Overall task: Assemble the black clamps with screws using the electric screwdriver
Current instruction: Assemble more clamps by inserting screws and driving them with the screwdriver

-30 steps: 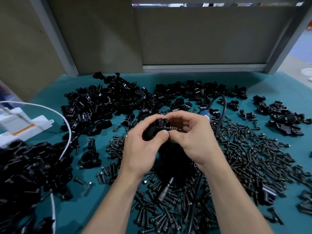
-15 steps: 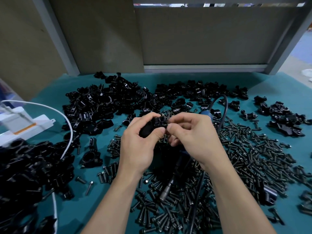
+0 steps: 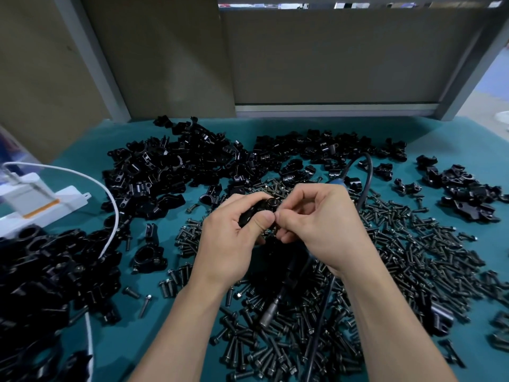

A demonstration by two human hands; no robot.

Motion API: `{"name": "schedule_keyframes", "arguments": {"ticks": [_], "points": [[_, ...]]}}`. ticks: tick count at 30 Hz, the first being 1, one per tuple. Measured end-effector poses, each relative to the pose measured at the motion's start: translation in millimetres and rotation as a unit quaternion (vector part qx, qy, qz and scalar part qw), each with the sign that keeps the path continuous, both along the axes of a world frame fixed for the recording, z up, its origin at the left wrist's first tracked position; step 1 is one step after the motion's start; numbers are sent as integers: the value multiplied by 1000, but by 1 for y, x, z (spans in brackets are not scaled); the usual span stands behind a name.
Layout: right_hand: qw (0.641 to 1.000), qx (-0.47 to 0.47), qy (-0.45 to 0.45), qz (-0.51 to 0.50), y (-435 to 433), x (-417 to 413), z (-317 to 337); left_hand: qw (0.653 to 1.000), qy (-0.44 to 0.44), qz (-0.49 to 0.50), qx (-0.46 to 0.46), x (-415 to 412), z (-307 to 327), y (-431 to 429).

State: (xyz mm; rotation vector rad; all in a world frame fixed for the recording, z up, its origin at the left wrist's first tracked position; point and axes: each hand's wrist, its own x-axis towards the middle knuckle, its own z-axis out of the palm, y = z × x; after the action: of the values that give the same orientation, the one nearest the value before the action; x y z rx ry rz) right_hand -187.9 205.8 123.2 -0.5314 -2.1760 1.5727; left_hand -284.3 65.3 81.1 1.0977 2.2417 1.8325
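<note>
clamp [image 3: 259, 212], black, gripped in left hand [image 3: 234, 238]

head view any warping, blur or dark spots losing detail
Head view: wide-angle warping slants the grey frame post; the left hand gripping a black clamp and the right hand pinching at it are sharp, what it pinches too small to tell; the clamp pile at the left edge is dark and soft; shadow under the hands hides much of the electric screwdriver.
</note>
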Motion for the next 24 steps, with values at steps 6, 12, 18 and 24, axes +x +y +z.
{"name": "schedule_keyframes", "arguments": {"ticks": [6, 12, 18, 24], "points": [[975, 174, -138, 17, -7, 1, 9, 1000, 16, 6, -11, -2, 0, -1], [967, 214, -132, 51, -1, 5, 21, 999, -27, -29, -15, 0, 0, -3], [959, 235, -156, 35, 2, 5, 24, 997, -60, -37, -22, 0, -4, 2], [975, 173, -123, -62, -9, 11, 12, 990, -114, 78, -20, -1, -14, 9]]}}
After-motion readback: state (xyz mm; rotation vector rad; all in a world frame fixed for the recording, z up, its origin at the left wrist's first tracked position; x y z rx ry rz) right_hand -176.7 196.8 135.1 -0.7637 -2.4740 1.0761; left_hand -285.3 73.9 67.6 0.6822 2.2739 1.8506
